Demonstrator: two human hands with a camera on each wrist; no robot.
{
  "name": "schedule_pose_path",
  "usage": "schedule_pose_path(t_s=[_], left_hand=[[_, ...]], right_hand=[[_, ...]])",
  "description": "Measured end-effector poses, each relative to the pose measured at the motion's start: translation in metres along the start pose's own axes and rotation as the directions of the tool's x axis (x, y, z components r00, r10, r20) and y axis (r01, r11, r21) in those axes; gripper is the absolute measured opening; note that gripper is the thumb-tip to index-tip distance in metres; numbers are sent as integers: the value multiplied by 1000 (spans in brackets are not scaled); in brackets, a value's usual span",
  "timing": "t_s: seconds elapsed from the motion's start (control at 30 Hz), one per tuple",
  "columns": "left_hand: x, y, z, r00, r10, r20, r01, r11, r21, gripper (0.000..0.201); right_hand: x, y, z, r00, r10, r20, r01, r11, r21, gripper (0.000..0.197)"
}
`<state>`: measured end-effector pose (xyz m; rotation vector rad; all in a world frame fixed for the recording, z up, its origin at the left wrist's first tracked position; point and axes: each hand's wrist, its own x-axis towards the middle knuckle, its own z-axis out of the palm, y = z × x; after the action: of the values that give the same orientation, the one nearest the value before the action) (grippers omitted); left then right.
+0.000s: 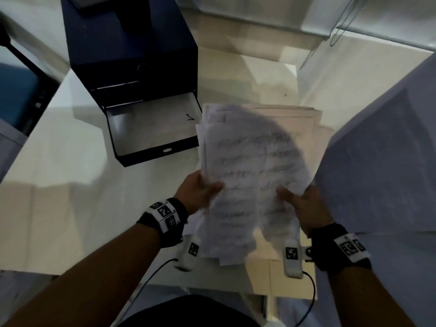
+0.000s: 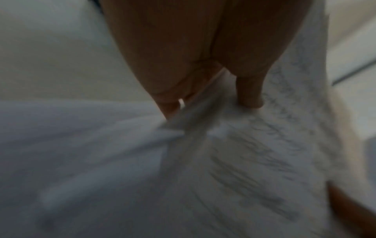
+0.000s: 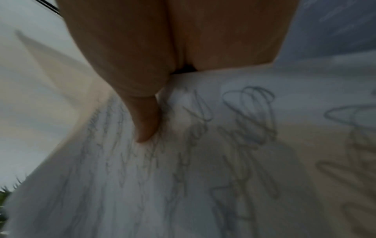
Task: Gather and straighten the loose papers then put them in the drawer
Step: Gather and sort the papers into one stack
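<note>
While thumbs (image 1: 215,186) press atop, papers (image 1: 254,171) sit between both hands.

No legible text: papers (image 1: 252,166) carry blurred handwritten scribble, wristbands (image 1: 165,214) show square coded markers only.

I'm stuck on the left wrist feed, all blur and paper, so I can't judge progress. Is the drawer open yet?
Observer: Yes, the drawer is pulled out of the dark box, with no papers in it.
Operator: Is the other hand helping?
Observer: The right hand grips the paper stack by its right side, thumb on top; the left hand holds the left side.
Operator: Are the sheets squared up?
Observer: Not yet. Their edges are staggered at the top and the left.
</note>
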<state>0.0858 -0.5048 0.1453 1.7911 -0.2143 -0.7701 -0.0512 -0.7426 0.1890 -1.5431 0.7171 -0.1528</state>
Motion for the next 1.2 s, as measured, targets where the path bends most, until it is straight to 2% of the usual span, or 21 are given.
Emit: schedule_pose_path(t_s=[0.07,0.13,0.17,0.23,0.27,0.33,0.4,0.43,0.53,0.63,0.87,0.93,1.0,1.1,1.2], left_hand=[[-2,14,0,994,11,-105,-16,999,-48,23],[-3,18,-9,984,49,-172,-48,999,13,23],[-6,19,-19,976,56,-208,-42,997,71,24],[-10,13,-40,955,47,-292,4,985,172,26],[-13,8,-52,944,39,-327,30,979,202,27],[-20,-3,-74,920,25,-391,80,965,249,31],[-27,-13,-89,891,-5,-453,123,966,230,33],[-29,-17,-95,879,-26,-477,129,975,184,33],[-34,-22,-102,853,-81,-515,118,992,40,33],[-39,-24,-105,842,-101,-530,129,992,16,36],[-54,-34,-107,806,-154,-571,137,988,-73,25],[-56,-35,-108,804,-171,-569,143,985,-94,30],[-60,-36,-107,811,-178,-558,148,984,-100,43],[-60,-35,-100,842,-170,-513,184,983,-22,44],[-56,-37,-87,873,-123,-471,228,958,172,42]], right_hand=[[8,-1,15,1000,13,-20,-12,999,31,27],[19,5,33,997,76,-34,-74,996,51,33],[25,10,41,994,105,-18,-105,994,28,33],[41,22,48,990,135,-29,-138,980,-144,34],[49,29,47,986,137,-92,-158,945,-287,39],[66,46,37,960,113,-255,-246,775,-582,64],[73,57,36,951,115,-286,-296,602,-742,91],[74,59,39,954,127,-271,-295,558,-776,102],[78,62,53,952,168,-256,-306,539,-785,118],[81,63,65,944,191,-268,-329,570,-753,121],[76,55,79,937,220,-271,-344,712,-611,97],[73,57,82,941,238,-239,-337,711,-618,81],[67,58,77,948,239,-209,-317,751,-579,60],[53,36,59,982,114,-153,-183,793,-581,31],[37,-5,46,983,-110,-149,-27,710,-704,22]])
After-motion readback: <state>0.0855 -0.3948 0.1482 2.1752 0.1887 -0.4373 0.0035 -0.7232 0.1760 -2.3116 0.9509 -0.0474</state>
